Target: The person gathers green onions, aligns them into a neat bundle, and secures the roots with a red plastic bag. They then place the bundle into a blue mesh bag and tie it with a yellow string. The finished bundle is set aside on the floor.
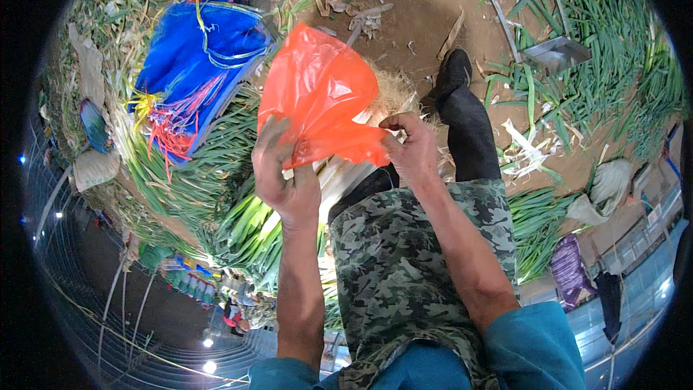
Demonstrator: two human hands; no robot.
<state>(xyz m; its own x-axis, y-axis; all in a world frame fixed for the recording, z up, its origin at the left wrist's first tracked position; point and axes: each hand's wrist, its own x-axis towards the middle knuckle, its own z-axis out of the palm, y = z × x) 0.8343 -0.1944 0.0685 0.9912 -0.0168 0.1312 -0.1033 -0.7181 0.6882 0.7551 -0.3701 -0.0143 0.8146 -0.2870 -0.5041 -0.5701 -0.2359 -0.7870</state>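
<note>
A thin orange-red plastic bag (319, 81) is spread out in front of me, puffed up at its far end. My left hand (284, 173) pinches its near left edge between thumb and fingers. With thumb and forefinger, my right hand (416, 146) grips the bag's right corner. Beneath the bag lies a bundle of green onions (260, 227), its white stalks partly covered by my left hand and the bag. Pale, hairy roots (400, 95) stick out past the bag's right side, near my legs.
Blue cloth (203, 49) with coloured ties (178, 124) lies on green onions (216, 141) to the left. At upper right, a metal stand (557, 57) sits beside piled green onions (612, 21). Dry leaf scraps (373, 16) litter the soil. My camouflage apron (417, 260) covers my lap.
</note>
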